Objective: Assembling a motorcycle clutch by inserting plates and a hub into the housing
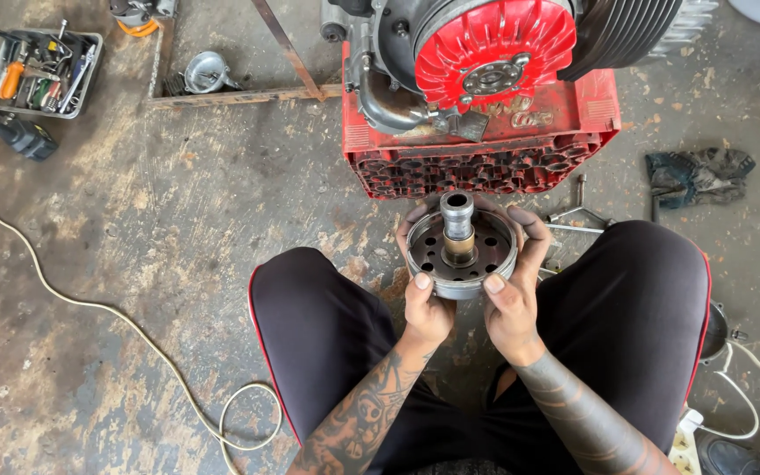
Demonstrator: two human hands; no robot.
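A: Two hands, ours, grasp one round metal drum (460,251) between the knees. The left hand (424,303) clasps its near-left rim, thumb on top; the right hand (510,299) wraps the right side, fingers curled round the far wall and thumb on the near rim. Both are clenched on the part, which is held clear of the floor.

B: How do we describe the drum itself?

A: Grey steel, shallow and open-topped, with a ring of round holes in its floor. One hollow shaft stands upright from the centre, with a brass-coloured collar at its base.

B: And the setting?

A: A stained, scuffed concrete floor (178,229). Just beyond the drum lies one red plastic crate (485,163), turned over, bearing one engine (485,53) with a red finned fan wheel and dark cooling fins.

B: What else do we count?

A: One grey tool tray (41,75) at far left, well apart, with one dark power tool (15,132) beside it. One pale cable (90,308) loops across the floor on the left. One dark rag (697,173) lies at right, and one cross-shaped wrench (578,214) near the right knee.
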